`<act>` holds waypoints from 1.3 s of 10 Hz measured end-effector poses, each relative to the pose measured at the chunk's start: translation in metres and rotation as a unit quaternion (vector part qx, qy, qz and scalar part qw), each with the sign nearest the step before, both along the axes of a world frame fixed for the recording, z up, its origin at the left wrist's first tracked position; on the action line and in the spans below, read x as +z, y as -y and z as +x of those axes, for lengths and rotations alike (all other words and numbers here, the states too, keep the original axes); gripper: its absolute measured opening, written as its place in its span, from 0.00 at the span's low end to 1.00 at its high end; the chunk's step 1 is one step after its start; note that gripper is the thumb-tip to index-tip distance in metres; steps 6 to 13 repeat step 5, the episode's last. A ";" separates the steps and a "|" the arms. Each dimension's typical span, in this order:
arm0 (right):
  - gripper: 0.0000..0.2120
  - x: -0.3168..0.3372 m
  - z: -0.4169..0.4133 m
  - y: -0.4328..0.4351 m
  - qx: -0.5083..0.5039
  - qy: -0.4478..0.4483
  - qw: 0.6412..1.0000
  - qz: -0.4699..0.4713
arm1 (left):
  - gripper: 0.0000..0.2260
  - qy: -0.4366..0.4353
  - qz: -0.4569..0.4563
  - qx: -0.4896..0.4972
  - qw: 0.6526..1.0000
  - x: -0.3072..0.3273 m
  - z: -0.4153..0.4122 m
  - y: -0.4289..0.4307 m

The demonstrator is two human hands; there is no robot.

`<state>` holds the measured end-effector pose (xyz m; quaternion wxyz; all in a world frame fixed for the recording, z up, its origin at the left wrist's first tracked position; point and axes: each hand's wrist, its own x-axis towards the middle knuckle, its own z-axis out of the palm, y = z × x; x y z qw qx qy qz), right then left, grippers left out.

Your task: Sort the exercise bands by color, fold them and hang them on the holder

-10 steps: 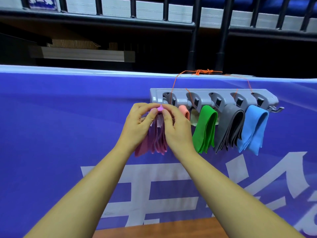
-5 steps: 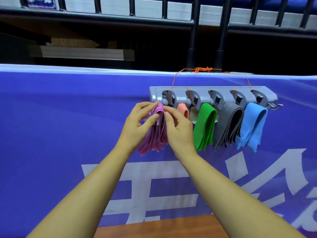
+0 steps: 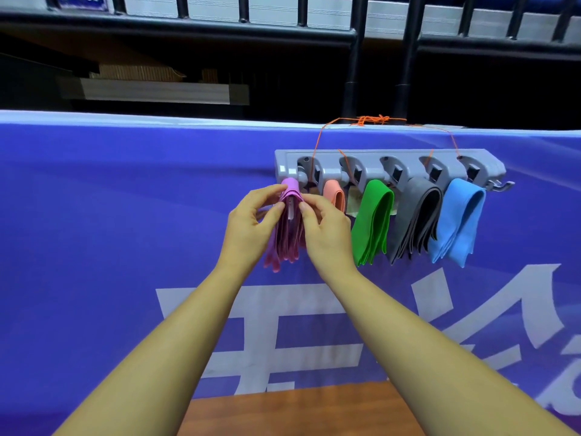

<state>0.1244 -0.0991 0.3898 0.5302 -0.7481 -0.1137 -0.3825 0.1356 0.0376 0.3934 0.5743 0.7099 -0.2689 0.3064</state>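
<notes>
Head cam view, looking down at both bare arms reaching out to a grey plastic holder rail (image 3: 390, 160) that hangs by thin orange string (image 3: 372, 120) against a big blue-purple banner with white lettering (image 3: 125, 215).

Both hands are up at the left end of the rail. The left hand (image 3: 248, 225) and right hand (image 3: 327, 231) are close together, each pinching a folded bundle of purple and pink rubber exercise bands (image 3: 287, 228) between thumb and fingertips. The fold at the top of that bundle sits right at the leftmost hook of the rail, and the loose ends dangle down between the two palms. Can't tell for sure whether the fold is fully over the hook or just resting against it, the fingers cover that bit.

Rest of the rail, going toward its right end:
- a small folded salmon-orange band (image 3: 335, 196), just beside the right hand
- a folded bright green band (image 3: 372, 221)
- a folded dark grey band (image 3: 415, 221)
- a folded light blue band (image 3: 457, 221) near the right end, next to a bare metal hook (image 3: 503, 185) sticking out

Those four hang straight down, side by side, some nearly touching. A strip of brown wooden surface (image 3: 298, 410) shows at the bottom edge under the banner, and black metal railing (image 3: 352, 36) runs across the top.
</notes>
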 end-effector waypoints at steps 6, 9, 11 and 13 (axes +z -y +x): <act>0.13 -0.012 -0.042 0.056 0.063 -0.165 0.973 -0.149 | 0.12 -0.193 0.110 0.190 0.956 -0.009 -0.047 0.009; 0.13 -0.012 -0.042 0.056 0.063 -0.165 0.973 -0.149 | 0.12 -0.193 0.110 0.190 0.956 -0.009 -0.047 0.009; 0.13 -0.012 -0.042 0.056 0.063 -0.165 0.973 -0.149 | 0.12 -0.193 0.110 0.190 0.956 -0.009 -0.047 0.009; 0.13 -0.012 -0.042 0.056 0.063 -0.165 0.973 -0.149 | 0.12 -0.193 0.110 0.190 0.956 -0.009 -0.047 0.009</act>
